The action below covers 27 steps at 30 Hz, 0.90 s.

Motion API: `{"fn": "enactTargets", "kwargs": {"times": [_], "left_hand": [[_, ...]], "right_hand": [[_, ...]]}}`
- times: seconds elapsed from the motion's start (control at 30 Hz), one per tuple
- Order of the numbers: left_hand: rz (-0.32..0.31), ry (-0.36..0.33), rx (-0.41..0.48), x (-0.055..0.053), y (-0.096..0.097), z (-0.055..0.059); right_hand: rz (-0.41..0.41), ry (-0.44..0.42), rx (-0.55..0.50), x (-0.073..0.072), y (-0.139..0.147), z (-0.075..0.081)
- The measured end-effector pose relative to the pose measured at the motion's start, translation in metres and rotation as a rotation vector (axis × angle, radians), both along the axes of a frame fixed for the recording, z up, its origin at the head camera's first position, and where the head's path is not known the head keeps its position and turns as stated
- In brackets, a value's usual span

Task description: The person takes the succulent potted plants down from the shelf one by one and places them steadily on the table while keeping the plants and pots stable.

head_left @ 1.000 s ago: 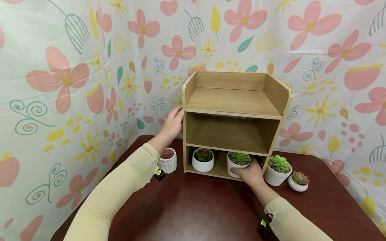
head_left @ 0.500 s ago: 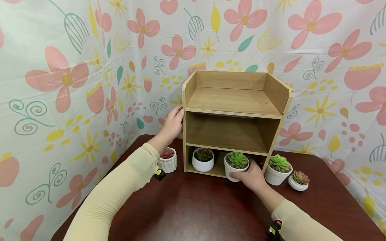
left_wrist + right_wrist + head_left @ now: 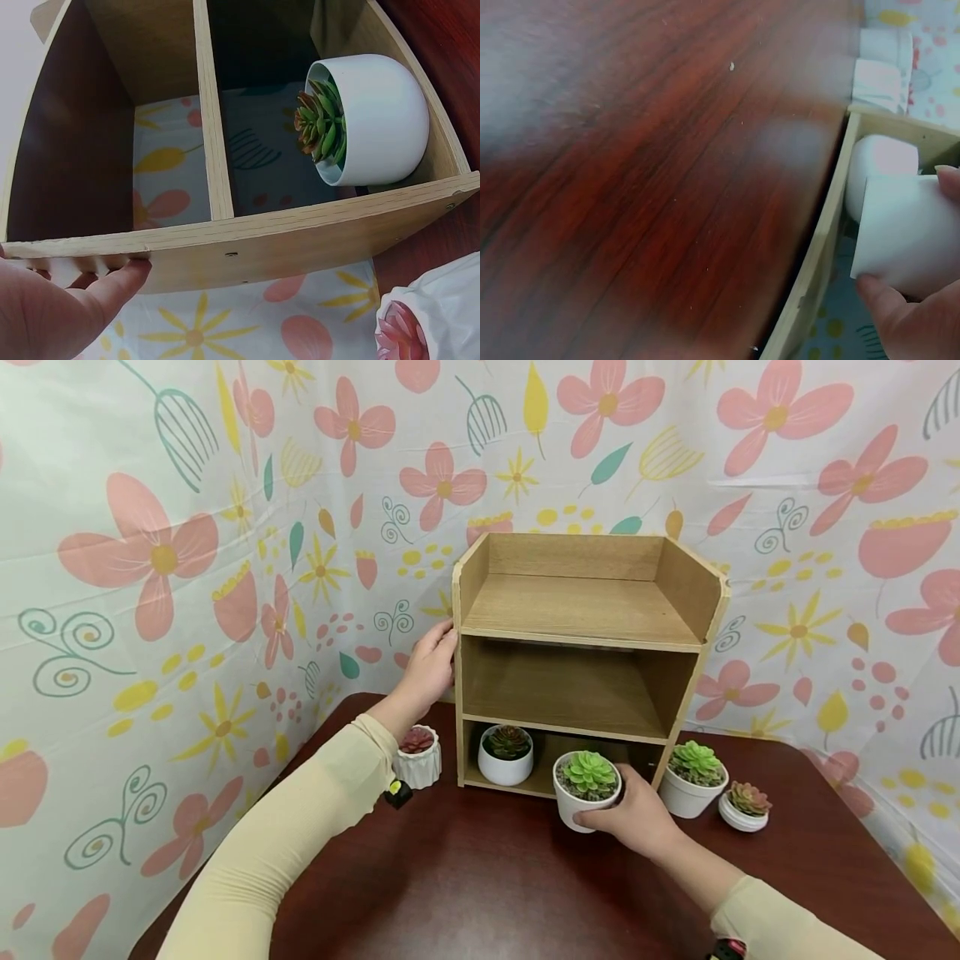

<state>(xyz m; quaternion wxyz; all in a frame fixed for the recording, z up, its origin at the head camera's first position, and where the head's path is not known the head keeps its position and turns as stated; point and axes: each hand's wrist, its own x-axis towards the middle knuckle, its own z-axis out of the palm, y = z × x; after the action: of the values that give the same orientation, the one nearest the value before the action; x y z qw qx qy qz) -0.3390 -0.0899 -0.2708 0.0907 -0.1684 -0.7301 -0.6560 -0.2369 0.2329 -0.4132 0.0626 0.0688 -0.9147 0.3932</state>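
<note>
My right hand [image 3: 633, 814] grips a white pot [image 3: 576, 814] with a bright green succulent. It is held just in front of the bottom compartment of a wooden shelf unit [image 3: 585, 724], slightly tilted toward me. Seen from the right wrist, thumb and fingers hold this white pot [image 3: 907, 232] from opposite sides. My left hand [image 3: 429, 668] rests against the left outer side of the shelf, its fingers lying along the panel [image 3: 315, 259] in the left wrist view. Inside the bottom compartment, at the left, stands a round white pot [image 3: 506, 768] with a dark green-red succulent.
Left of the shelf is a ribbed white pot [image 3: 418, 767] with a reddish succulent. To the right stand a white pot [image 3: 692, 795] with a green succulent and a small low pot [image 3: 742, 818] with a pinkish one. All rest on a dark red-brown table [image 3: 480, 885] before patterned curtains [image 3: 525, 460].
My right hand has drawn the green succulent's pot out of the bottom compartment, toward me and slightly left. The left hand stays on the shelf's side.
</note>
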Motion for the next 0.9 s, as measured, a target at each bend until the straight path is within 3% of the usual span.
{"fn": "enactTargets", "kwargs": {"times": [0.4,0.9], "left_hand": [[-0.019,-0.013,0.015,0.000,0.001,-0.002],[-0.018,-0.034,0.027,0.001,0.000,0.001]], "right_hand": [[0.026,0.059,0.069,0.031,0.021,0.018],[-0.045,0.115,0.158,0.058,0.067,0.036]]}}
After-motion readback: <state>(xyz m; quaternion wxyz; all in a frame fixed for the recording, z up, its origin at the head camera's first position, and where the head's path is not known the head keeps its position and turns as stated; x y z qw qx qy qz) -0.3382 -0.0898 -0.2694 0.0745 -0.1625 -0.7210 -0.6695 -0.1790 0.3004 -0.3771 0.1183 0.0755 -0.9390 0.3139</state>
